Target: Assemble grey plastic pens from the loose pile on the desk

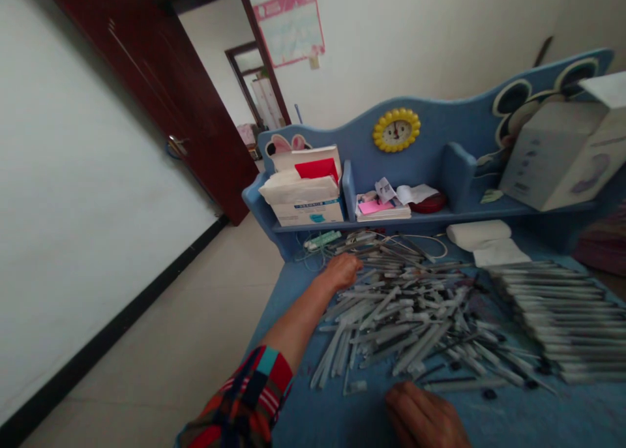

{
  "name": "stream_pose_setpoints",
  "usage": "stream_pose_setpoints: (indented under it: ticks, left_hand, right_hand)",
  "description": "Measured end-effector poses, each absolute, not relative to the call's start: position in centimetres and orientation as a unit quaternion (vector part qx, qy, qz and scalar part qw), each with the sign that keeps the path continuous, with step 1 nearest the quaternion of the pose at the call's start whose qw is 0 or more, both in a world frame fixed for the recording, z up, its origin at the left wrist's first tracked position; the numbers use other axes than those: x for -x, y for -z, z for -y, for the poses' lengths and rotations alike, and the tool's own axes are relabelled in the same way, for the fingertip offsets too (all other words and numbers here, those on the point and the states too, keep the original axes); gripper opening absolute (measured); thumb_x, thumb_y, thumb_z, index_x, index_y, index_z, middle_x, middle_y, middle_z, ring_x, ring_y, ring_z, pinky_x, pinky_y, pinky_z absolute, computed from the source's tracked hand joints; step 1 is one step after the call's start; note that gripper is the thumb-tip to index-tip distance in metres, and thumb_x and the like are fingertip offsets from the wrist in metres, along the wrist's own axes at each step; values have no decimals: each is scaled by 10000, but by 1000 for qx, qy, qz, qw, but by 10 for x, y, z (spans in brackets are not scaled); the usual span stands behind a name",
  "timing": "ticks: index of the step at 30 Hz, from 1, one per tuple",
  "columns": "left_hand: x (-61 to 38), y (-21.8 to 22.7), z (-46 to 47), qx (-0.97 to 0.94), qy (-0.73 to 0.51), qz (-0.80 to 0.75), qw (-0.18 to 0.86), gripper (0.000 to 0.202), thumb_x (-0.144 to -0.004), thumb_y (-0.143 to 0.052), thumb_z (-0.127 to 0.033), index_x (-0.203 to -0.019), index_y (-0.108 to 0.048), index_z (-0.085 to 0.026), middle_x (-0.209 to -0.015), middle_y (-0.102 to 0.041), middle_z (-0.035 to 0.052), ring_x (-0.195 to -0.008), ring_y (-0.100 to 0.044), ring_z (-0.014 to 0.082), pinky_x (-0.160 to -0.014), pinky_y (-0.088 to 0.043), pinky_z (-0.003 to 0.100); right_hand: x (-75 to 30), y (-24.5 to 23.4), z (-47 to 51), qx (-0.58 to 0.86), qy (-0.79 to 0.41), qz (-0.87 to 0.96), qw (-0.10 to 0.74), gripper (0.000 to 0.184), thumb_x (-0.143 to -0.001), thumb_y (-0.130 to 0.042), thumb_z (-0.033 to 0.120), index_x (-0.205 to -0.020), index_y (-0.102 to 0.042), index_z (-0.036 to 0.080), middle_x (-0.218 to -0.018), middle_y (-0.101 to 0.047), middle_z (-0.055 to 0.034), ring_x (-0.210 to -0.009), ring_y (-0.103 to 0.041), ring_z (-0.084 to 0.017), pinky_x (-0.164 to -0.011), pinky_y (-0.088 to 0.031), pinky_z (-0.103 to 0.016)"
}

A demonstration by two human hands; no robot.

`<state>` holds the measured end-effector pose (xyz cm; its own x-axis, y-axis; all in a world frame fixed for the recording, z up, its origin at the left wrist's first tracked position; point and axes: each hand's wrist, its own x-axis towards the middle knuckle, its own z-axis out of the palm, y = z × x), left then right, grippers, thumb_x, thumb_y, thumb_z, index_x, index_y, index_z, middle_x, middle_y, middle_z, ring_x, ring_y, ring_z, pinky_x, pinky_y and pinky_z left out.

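A large loose pile of clear pen barrels and pens [396, 317] spreads over the blue desktop [337, 412]. My left hand [343, 270] reaches out to the pile's far left side, its fingers curled; whatever is in them is hidden. Close to the front edge of the pile, my right hand [425, 417] is low over the desk with its fingers bent together, and its grip is hidden too. Small black pen parts [489, 394] lie near it. On the right, a neat row of pens [567, 317] lies side by side, slightly blurred.
Behind the pile stands a blue shelf [411, 225] holding a box of papers [308, 212], a stack of notepads [384, 211] and a large white box [552, 151]. A tissue roll [479, 234] and thin cords [313, 260] lie below it. A flower clock [396, 130] hangs above.
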<state>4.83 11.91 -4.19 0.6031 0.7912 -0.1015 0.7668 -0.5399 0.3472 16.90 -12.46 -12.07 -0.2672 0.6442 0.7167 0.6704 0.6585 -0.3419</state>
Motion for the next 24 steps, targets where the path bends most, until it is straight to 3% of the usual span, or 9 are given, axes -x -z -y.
stream_pose_setpoints:
  ticks: [6, 10, 14, 18, 24]
  left_hand:
    - [-54, 40, -128, -869, 6, -450, 206, 139, -561, -562, -53, -517, -618, -172, -730, -671, 106, -898, -560, 276, -721, -372, 308]
    - [-42, 25, -130, -841, -18, -467, 273, 134, -523, -567, -52, -454, -565, -166, -590, -612, 45, -779, -559, 233, -665, -364, 282]
    - [-19, 4, -117, -785, -70, -478, 387, 41, -531, -625, -149, -568, -609, -153, -546, -554, -17, -614, -517, 147, -580, -370, 237]
    - [-1, -4, -75, -695, -143, -492, 505, 240, -603, -621, -309, -763, -612, -131, -612, -563, -4, -550, -509, 112, -525, -393, 224]
    - [1, 15, 4, -513, -250, -482, 665, 253, -605, -646, -318, -752, -557, -133, -608, -540, -8, -478, -489, 73, -506, -408, 216]
  right_hand:
    - [-165, 121, 127, 453, 20, 759, 467, 242, -896, -303, 111, -805, -508, 200, -569, -588, -3, -417, -543, -121, -415, -400, -214]
    - [-171, 122, 127, 435, -22, 779, 450, 174, -883, -358, 108, -868, -510, 191, -620, -602, -9, -469, -571, -119, -450, -426, -200]
    - [-178, 121, 128, 419, -81, 782, 455, 148, -866, -405, 102, -919, -515, 185, -664, -607, -15, -536, -601, -116, -505, -459, -179]
    - [-173, 108, 126, 434, -164, 728, 505, 122, -864, -439, 164, -924, -538, 200, -686, -621, -5, -582, -616, -115, -543, -478, -175]
    - [-164, 70, 115, 527, -406, 561, 492, 197, -840, -495, 351, -838, -601, 185, -607, -608, 0, -507, -566, -127, -468, -454, -207]
